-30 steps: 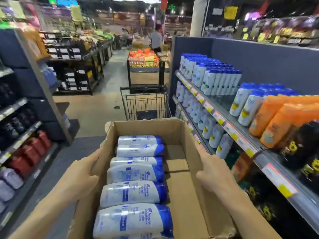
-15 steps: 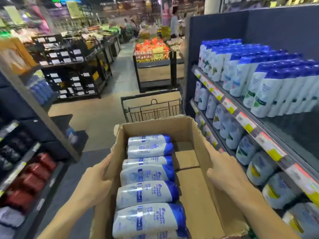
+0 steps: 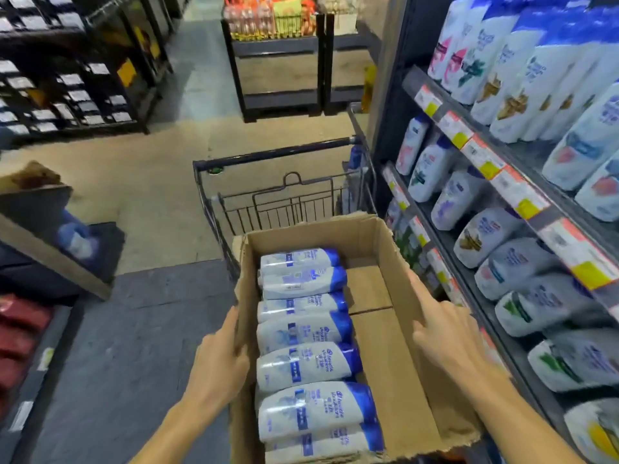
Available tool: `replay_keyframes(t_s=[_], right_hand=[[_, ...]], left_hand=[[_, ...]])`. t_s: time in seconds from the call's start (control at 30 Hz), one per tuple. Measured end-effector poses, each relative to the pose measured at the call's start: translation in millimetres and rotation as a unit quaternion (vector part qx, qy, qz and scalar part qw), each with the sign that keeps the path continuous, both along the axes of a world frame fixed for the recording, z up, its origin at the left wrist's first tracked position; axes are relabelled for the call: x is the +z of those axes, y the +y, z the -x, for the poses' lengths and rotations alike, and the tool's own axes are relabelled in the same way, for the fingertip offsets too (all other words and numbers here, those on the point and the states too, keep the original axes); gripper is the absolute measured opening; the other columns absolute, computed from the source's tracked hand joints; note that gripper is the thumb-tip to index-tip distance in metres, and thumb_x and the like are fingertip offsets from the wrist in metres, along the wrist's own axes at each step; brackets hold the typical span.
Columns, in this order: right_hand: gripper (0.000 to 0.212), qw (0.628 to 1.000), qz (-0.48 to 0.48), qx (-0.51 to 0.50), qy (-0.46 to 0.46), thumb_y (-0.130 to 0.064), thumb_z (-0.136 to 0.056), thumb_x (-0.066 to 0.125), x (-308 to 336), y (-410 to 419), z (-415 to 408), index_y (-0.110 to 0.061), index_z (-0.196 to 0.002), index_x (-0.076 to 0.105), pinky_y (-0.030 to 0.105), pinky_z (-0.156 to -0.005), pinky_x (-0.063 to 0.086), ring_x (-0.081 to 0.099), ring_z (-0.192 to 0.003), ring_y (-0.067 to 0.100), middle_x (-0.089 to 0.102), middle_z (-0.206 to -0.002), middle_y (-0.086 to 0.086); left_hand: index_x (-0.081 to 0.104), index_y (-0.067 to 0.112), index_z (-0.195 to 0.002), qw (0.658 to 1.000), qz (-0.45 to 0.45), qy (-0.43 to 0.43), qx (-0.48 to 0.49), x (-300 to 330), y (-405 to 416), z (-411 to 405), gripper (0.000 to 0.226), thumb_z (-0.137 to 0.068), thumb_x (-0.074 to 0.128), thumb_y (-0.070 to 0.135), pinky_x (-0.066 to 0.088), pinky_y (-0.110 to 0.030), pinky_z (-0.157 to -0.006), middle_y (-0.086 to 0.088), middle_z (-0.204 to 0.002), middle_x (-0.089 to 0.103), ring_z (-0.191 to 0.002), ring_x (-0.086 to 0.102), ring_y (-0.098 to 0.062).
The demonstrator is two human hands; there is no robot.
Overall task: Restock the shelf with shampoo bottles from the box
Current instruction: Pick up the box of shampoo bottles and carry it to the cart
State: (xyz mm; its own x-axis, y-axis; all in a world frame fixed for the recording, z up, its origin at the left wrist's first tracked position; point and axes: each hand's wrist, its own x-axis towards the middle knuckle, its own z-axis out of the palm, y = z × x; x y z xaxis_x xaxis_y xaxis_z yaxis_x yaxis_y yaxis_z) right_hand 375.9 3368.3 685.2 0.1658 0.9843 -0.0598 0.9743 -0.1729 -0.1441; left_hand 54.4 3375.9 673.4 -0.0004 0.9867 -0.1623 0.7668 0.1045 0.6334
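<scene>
At lower centre, the box (image 3: 385,262) of bottles (image 3: 304,363) is gripped at its side walls by the left hand (image 3: 217,363) and right hand (image 3: 445,343).

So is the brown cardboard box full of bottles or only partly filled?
Partly filled. The brown cardboard box holds one row of white-and-blue shampoo bottles along its left side; the right half shows bare cardboard floor.

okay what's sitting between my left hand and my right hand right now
In the head view, the cardboard box spans the gap between left hand and right hand: a row of shampoo bottles lying leftward, bare cardboard floor rightward.
</scene>
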Motion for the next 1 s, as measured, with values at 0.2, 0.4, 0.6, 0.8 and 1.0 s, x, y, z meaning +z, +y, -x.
replay_keyframes(t_s=[0.2, 0.4, 0.6, 0.8, 1.0], right_hand=[[0.102, 0.996, 0.037, -0.060, 0.056, -0.013, -0.082, 0.060, -64.5, 47.1, 11.0, -0.039, -0.149, -0.012, 0.036, -0.045, 0.044, 0.052, -0.047, 0.018, 0.050, -0.052, -0.002], [0.095, 0.991, 0.046, -0.054, 0.113, -0.008, -0.086, 0.058, -122.9, 76.4, 6.4, -0.038, -0.151, -0.005, 0.036, -0.058, 0.048, 0.061, -0.061, 0.022, 0.063, -0.067, 0.004], [0.098, 0.984, 0.080, -0.039, 0.155, -0.006, -0.088, 0.055, -187.6, 103.2, -2.2, -0.046, -0.147, -0.012, 0.040, -0.069, 0.054, 0.066, -0.072, 0.026, 0.070, -0.084, 0.011], [0.096, 0.981, 0.103, -0.010, 0.161, -0.003, -0.088, 0.055, -247.5, 117.8, -8.3, -0.037, -0.150, -0.009, 0.034, -0.059, 0.047, 0.063, -0.067, 0.025, 0.067, -0.078, 0.010], [0.103, 0.976, 0.126, 0.000, 0.175, 0.001, -0.084, 0.056, -321.0, 119.9, -10.9, -0.041, -0.148, -0.013, 0.040, -0.060, 0.053, 0.062, -0.064, 0.027, 0.067, -0.074, 0.011]], left_hand=[[0.030, 0.039, -0.143, 0.998, 0.051, -0.036, -0.020, -76.5, 74.4, 8.4, 0.062, -0.086, 0.049, 0.023, 0.054, -0.040, -0.063, -0.001, -0.080, 0.074, -0.067, 0.065, -0.028], [0.015, 0.037, -0.150, 0.995, 0.088, -0.045, -0.009, -128.9, 97.8, 0.2, 0.072, -0.089, 0.046, 0.015, 0.039, -0.030, -0.049, -0.008, -0.070, 0.069, -0.054, 0.056, -0.025], [-0.016, 0.036, -0.148, 0.991, 0.126, -0.001, -0.041, -174.9, 108.6, -16.3, 0.089, -0.082, 0.040, 0.015, 0.027, -0.021, -0.040, 0.005, -0.045, 0.037, -0.040, 0.036, -0.007], [-0.020, 0.039, -0.147, 0.986, 0.165, 0.023, -0.015, -227.6, 106.2, -29.9, 0.097, -0.083, 0.046, 0.006, 0.032, -0.023, -0.041, 0.004, -0.047, 0.044, -0.041, 0.042, -0.008], [-0.028, 0.049, -0.140, 0.978, 0.195, 0.047, 0.049, -286.3, 96.0, -46.2, 0.100, -0.085, 0.045, 0.007, 0.042, -0.035, -0.049, -0.006, -0.053, 0.055, -0.047, 0.052, -0.020]])
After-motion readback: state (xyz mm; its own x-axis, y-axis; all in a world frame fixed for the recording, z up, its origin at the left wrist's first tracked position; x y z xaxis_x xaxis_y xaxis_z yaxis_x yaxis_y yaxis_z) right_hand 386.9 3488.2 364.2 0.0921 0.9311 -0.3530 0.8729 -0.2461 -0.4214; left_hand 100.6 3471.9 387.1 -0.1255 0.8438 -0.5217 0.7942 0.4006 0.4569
